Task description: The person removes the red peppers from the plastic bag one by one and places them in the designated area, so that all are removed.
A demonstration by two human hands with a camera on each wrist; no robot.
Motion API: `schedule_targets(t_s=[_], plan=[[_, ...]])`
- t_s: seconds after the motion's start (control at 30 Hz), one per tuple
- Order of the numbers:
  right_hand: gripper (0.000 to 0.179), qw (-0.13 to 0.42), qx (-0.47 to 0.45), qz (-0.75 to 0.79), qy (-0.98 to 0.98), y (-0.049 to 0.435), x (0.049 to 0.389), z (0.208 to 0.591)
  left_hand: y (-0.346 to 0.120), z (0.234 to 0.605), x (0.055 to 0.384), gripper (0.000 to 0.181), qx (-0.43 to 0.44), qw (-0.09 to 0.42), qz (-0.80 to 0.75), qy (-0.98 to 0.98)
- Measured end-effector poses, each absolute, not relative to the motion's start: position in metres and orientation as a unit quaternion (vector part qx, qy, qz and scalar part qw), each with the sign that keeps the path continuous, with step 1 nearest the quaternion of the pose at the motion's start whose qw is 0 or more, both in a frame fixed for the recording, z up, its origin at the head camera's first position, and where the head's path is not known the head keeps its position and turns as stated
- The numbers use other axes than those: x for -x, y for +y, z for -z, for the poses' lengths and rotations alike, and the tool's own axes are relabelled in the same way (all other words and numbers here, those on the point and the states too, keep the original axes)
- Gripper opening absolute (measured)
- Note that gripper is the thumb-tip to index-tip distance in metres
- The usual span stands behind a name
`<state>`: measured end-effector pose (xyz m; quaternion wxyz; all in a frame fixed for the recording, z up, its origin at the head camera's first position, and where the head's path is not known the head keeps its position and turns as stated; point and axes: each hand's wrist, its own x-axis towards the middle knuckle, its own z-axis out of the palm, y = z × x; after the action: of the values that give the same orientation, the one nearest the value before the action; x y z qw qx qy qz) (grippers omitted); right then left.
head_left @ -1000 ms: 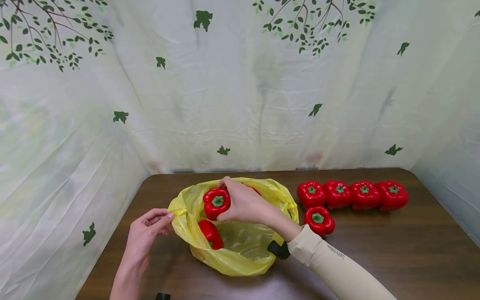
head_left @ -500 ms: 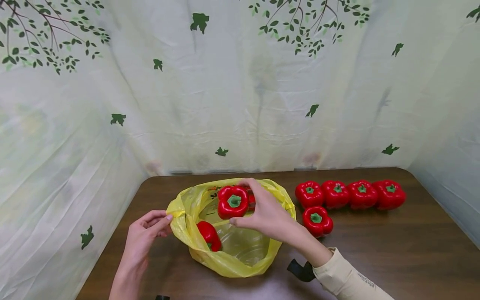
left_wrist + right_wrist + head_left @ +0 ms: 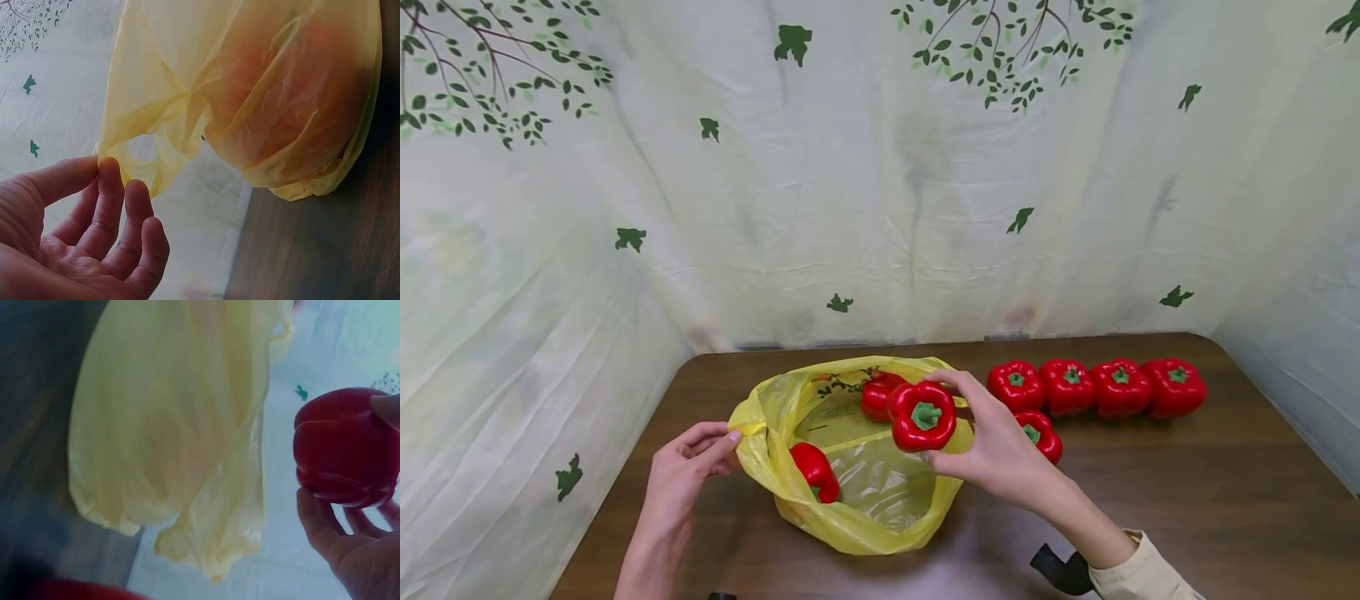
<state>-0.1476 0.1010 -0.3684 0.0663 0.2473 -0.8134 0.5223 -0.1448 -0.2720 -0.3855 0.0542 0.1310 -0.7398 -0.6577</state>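
A yellow plastic bag [image 3: 865, 533] stands on the table with its mouth wide, and my left hand [image 3: 681, 479] pinches its left rim between thumb and forefinger. In the left wrist view the other fingers of that hand are loosely bent. My right hand [image 3: 1000, 450] holds a red bell pepper [image 3: 922, 417] with a green stem above the bag's right side. The right wrist view has this bell pepper [image 3: 347, 450] beside the bag's outer wall, between thumb and fingers. Inside the bag lie one red pepper [image 3: 814, 472] at the left and another [image 3: 880, 396] at the back.
Several red peppers [image 3: 1096, 388] form a row at the back right of the brown wooden table [image 3: 1187, 500]. One more pepper [image 3: 1041, 437] sits in front of them, partly behind my right hand. A pale leaf-printed curtain [image 3: 880, 208] hangs behind the table.
My right hand has carried the held bell pepper rightward, from over the bag's left part to near its right rim. The pepper at the bag's back has come into view. My left hand keeps its pinch.
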Motion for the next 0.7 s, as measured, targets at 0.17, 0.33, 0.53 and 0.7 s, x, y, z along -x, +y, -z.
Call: schedule_targets(t_s=[0.17,0.33,0.53,0.7], plan=[[0.08,0.054,-0.269,-0.552,-0.788,0.116,0.141,0.372,-0.273,0.386,0.145,0.024,-0.133,0.05,0.652,-0.745],[0.082,0.063,-0.283,-0.559,-0.777,0.13,0.138,0.376,-0.274,0.386,0.145,0.024,-0.135,0.053,0.646,-0.749],[0.083,0.065,-0.264,-0.551,-0.789,0.147,0.133,0.382,-0.274,0.387,0.146,0.024,-0.132,0.055,0.65,-0.746],[0.085,0.075,-0.25,-0.535,-0.803,0.164,0.129,0.386,-0.274,0.387,0.145,0.023,-0.128,0.056,0.654,-0.744]])
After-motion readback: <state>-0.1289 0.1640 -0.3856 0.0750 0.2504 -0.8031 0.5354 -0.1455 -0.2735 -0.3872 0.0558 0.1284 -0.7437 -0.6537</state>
